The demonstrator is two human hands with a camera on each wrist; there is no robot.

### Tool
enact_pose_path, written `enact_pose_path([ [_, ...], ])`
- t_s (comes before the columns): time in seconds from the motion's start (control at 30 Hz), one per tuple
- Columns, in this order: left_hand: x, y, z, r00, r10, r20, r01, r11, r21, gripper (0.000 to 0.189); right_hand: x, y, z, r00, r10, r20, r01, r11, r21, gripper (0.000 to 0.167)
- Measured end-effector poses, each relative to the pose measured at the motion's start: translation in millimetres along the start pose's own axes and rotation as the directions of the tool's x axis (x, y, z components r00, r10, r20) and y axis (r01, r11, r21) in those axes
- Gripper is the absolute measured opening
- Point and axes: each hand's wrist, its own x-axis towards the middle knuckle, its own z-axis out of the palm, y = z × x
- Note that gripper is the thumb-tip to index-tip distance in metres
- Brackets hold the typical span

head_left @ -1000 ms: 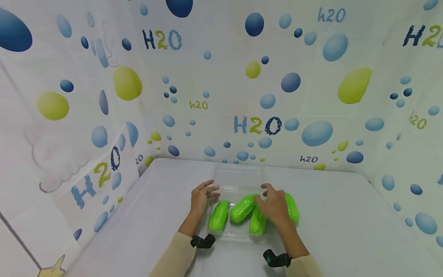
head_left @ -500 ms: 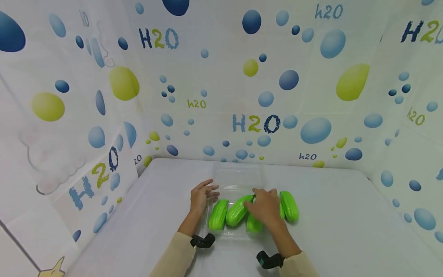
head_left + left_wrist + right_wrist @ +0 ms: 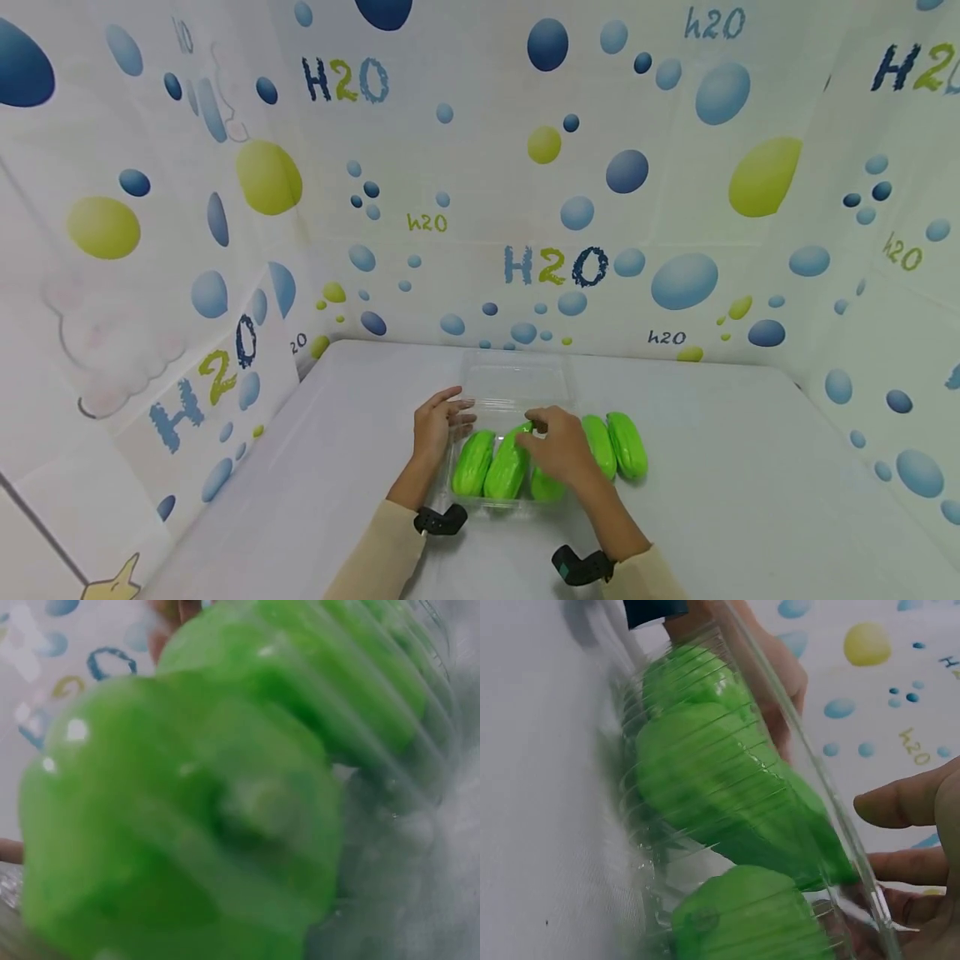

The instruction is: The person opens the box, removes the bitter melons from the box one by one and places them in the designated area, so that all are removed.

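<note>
A clear plastic box [image 3: 502, 503] holds three glossy bright green elongated vegetables, their exact kind unclear. The left one [image 3: 473, 467] and middle one [image 3: 507, 473] lie side by side, upper ends pointing away from me. A right one [image 3: 547, 487] is partly hidden under my right hand [image 3: 558, 446]. That hand's thumb and fingers are at the far end of the middle vegetable; in the right wrist view, the thumb [image 3: 896, 804] stands apart from it, fingers extended. My left hand [image 3: 435, 425] stays at the box's left wall, fingers extended over its far left corner.
Two more green vegetables [image 3: 627, 446] lie side by side on the white tabletop [image 3: 720, 483], right of the box. The box's clear lid [image 3: 513, 382] lies folded back behind it. A bubble-printed sheet [image 3: 480, 167] hangs behind the table.
My right hand has moved left, and the middle vegetable has turned from a slant to nearly straight, closer to the left one. Both vegetables outside the box now show. The left hand holds its place.
</note>
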Motion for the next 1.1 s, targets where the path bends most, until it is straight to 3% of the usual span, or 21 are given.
enact_pose_path([
  [0.13, 0.4, -0.1, 0.7, 1.0, -0.005, 0.007, 0.005, 1.0, -0.015, 0.04, 2.0, 4.7, -0.1, 1.0, 0.007, 0.006, -0.008, 0.986, 0.164, 0.04],
  [0.27, 0.1, -0.3, -0.3, 1.0, -0.014, 0.009, 0.014, 1.0, -0.019, 0.04, 2.8, 4.0, -1.1, 1.0, 0.014, 0.022, -0.02, 0.948, 0.317, 0.043],
  [0.43, 0.3, 0.2, -1.9, 1.0, -0.009, 0.007, 0.009, 1.0, -0.014, 0.039, 2.7, 0.2, -0.8, 0.996, -0.019, 0.086, -0.017, 0.916, 0.401, 0.051],
  [0.67, 1.3, 1.4, -1.8, 1.0, -0.02, 0.021, 0.02, 1.0, 0.0, 0.04, 0.6, -3.7, 0.9, 0.98, -0.118, 0.163, 0.049, 0.927, 0.373, 0.054],
  [0.83, 1.5, 2.9, -1.0, 1.0, -0.015, 0.025, 0.015, 1.0, 0.003, 0.04, -0.6, -6.5, 2.3, 0.956, -0.184, 0.227, 0.108, 0.945, 0.31, 0.057],
  [0.97, 0.4, 2.5, -1.4, 0.999, -0.001, 0.038, 0.0, 1.0, 0.016, 0.039, -1.2, -8.9, 3.0, 0.931, -0.216, 0.292, 0.136, 0.953, 0.273, 0.056],
  [1.1, -0.3, 1.9, -1.2, 0.999, -0.002, 0.045, 0.001, 1.0, 0.016, 0.04, -2.1, -10.4, 2.3, 0.92, -0.216, 0.328, 0.135, 0.958, 0.254, 0.06],
])
